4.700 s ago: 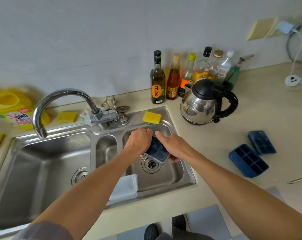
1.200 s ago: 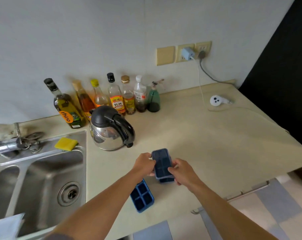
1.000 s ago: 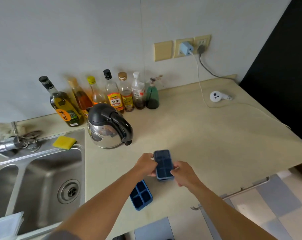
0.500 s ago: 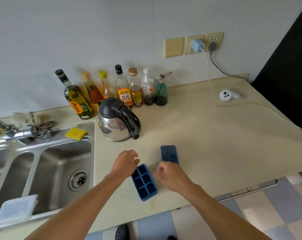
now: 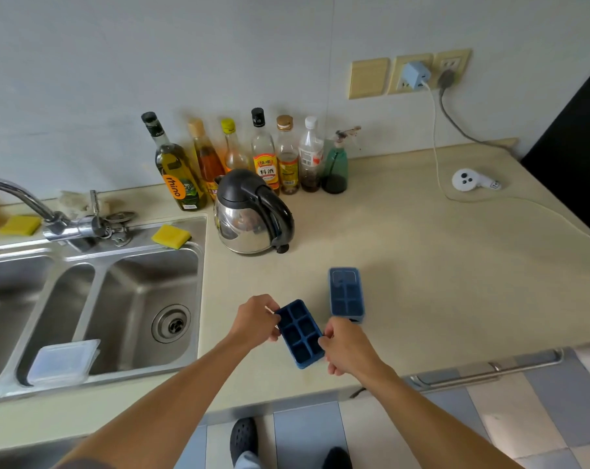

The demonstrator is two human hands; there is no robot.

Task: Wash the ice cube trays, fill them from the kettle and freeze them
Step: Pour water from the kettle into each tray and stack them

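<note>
While left hand (image 5: 254,321) and right hand (image 5: 347,348) grip open tray (image 5: 300,333), second tray (image 5: 346,292), kettle (image 5: 249,218) beyond

The beige countertop (image 5: 422,265) carries a steel kettle (image 5: 253,214). A row of bottles (image 5: 263,154) stands behind the kettle, and the sink (image 5: 117,299) is set in to its left. In front of the kettle are an open ice cube tray (image 5: 299,333) and a covered ice cube tray (image 5: 346,296). A white device (image 5: 466,179) lies far to the kettle's right.
</note>
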